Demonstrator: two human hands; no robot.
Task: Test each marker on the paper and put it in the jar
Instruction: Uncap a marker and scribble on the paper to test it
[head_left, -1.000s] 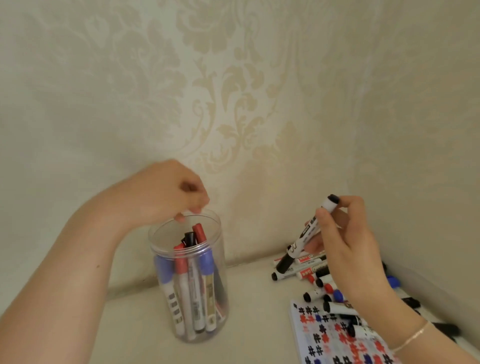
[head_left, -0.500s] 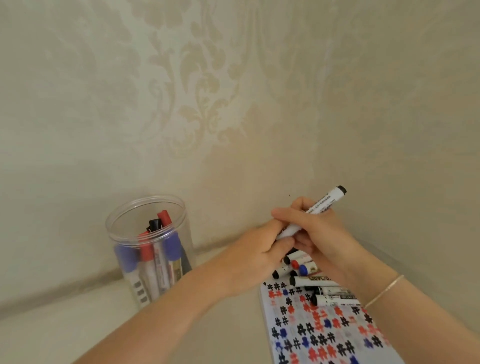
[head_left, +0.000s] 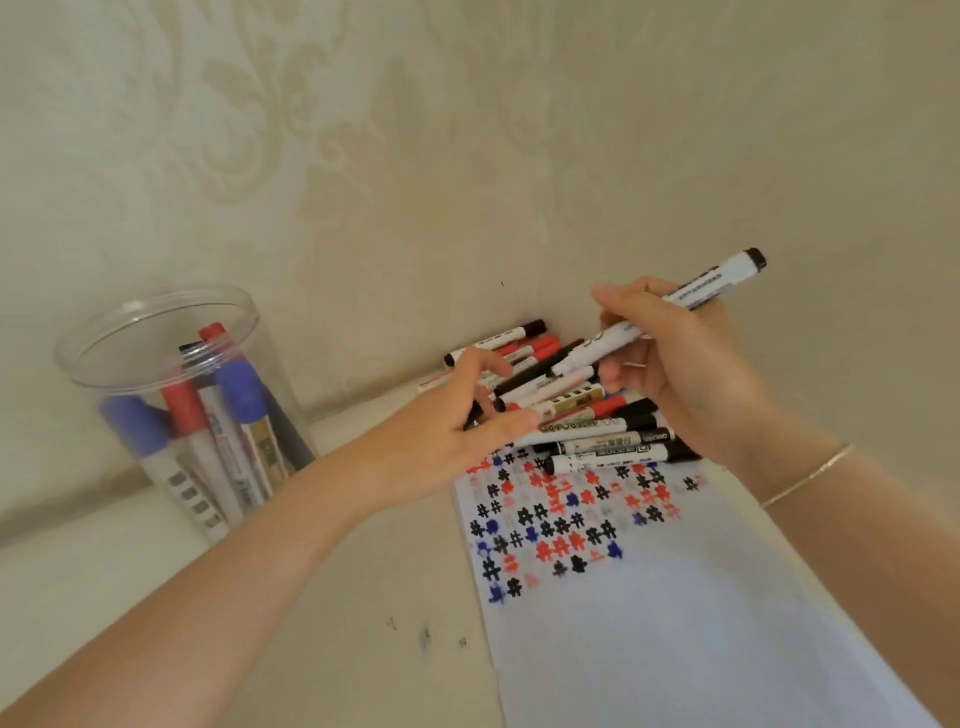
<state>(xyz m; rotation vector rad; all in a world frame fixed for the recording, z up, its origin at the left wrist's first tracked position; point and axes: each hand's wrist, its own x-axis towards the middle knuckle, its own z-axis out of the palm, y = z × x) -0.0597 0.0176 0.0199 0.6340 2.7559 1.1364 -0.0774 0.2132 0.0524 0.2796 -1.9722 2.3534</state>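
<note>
- Your right hand (head_left: 680, 364) grips a white marker (head_left: 670, 314) with a black end, held tilted above the pile of markers (head_left: 576, 410) in the corner.
- Your left hand (head_left: 467, 415) reaches toward that pile with fingers loosely spread; whether it pinches anything I cannot tell.
- The pile lies between your hands and the wall, its near edge overlapping the top of the paper (head_left: 675, 623).
- One clear jar (head_left: 171, 405) stands well left of the paper, upright, holding about six markers: blue, red and black caps.
- The paper carries rows of black, red and blue hash marks.
- A thin bracelet (head_left: 810, 475) sits on your right wrist.
- The table (head_left: 337, 649) is cream; patterned beige wallpaper (head_left: 363, 156) meets in a corner.
</note>
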